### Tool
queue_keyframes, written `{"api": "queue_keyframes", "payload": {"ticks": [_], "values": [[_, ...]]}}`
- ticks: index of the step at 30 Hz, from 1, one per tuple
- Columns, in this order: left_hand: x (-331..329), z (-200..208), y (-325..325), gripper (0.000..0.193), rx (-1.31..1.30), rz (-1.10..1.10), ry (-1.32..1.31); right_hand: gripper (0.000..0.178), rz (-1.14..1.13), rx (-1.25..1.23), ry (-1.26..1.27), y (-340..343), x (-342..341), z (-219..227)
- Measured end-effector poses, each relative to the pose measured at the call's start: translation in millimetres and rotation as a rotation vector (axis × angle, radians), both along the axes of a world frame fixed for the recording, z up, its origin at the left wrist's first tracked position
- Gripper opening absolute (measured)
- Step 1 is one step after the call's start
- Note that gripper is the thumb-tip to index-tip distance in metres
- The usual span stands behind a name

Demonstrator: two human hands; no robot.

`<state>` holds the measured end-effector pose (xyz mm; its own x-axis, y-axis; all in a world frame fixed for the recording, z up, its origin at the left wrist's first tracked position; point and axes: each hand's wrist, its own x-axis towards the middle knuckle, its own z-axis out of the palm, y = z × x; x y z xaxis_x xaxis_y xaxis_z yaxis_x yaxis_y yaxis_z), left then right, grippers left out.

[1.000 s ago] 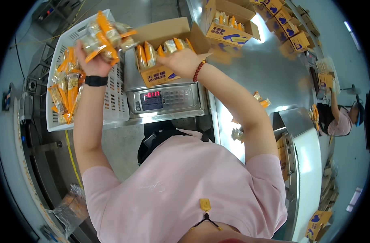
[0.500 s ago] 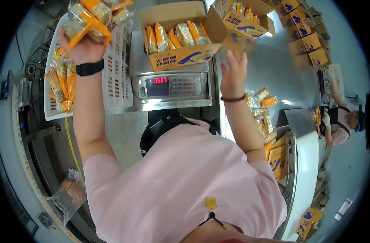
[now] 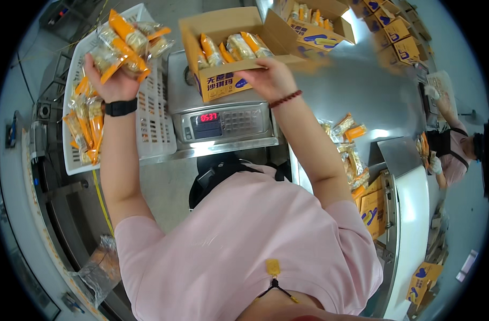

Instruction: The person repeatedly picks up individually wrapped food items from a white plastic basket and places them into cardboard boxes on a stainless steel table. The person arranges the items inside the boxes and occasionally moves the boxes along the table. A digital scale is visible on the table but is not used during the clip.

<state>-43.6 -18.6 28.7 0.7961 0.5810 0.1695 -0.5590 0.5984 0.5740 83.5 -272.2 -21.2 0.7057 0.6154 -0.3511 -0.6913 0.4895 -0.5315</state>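
Observation:
My left hand is closed around several wrapped snack bars in clear and orange wrappers, held up over the white plastic basket. More bars of the same kind lie in the basket beneath. An open cardboard box stands on the weighing scale, with a row of wrapped bars inside. My right hand grips the near wall of this box at its right end, thumb against the front and fingers over the top edge. The scale's red display is lit.
Another open box of bars stands at the far right, near stacked cartons. Loose bars lie on the steel table by my right arm. Beyond the table, a gloved co-worker stands at the right.
My right hand has come left from beside the box, where it was open, onto the box's near wall. The left hand still holds its bars, slightly lower in the picture.

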Motion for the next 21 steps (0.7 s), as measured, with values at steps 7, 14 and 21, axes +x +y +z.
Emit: {"api": "queue_keyframes", "payload": {"ticks": [7,14,21], "values": [[-4,7,0,0.074,-0.081,-0.067,0.059,0.025,-0.311,-0.120,-0.103,-117,29,-21],[-2,7,-3,0.067,-0.124,-0.190,-0.061,0.018,-0.471,-0.305,-0.046,-86,128,-41],[4,-4,-11,0.065,-0.152,-0.180,-0.020,0.030,-0.461,-0.121,-0.210,-36,254,-91]]}}
